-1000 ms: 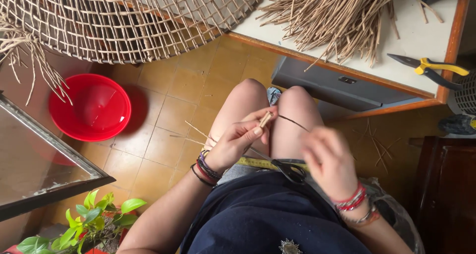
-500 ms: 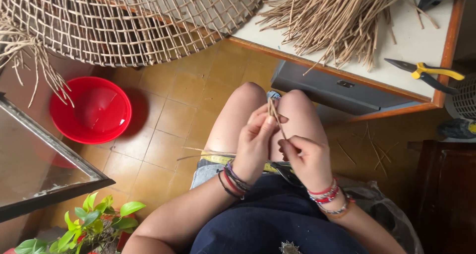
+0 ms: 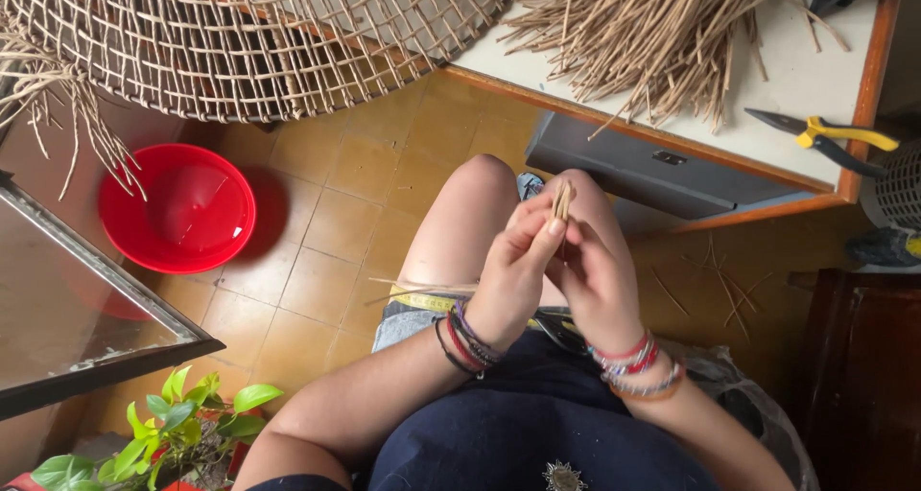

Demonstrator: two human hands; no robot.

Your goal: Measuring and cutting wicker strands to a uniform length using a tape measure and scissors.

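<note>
A: Straw strips (image 3: 562,200), a thin bundle of them, pinched upright right over the knees, both hands on them!

B: Left hand (image 3: 513,270) has its fingers (image 3: 549,230) closed around the strips from the near-left side, thumb pressed just under the tips. Beaded bracelets (image 3: 464,336) on that wrist.

A: And the right hand (image 3: 600,275) sits tight against it, fingers curled in; they look closed on the lower part of the same bundle, though the left hand hides the exact grip.

B: Nearest of all, a green plant (image 3: 163,433) at bottom left, with a glass pane (image 3: 67,309) in a dark frame beside it.

A: A loose strand (image 3: 422,288) lies across the lap, just left of the hands. Further out, a red basin (image 3: 177,208) on the tiled floor (image 3: 336,213).

B: Far right, the white surface (image 3: 796,79) carries a big heap of straw (image 3: 652,26), and yellow-handled pliers (image 3: 825,136) lie near its right edge, well apart from the hands.

A: Far left, a wide woven lattice (image 3: 240,31) spreads over the top, loose ends hanging down.
</note>
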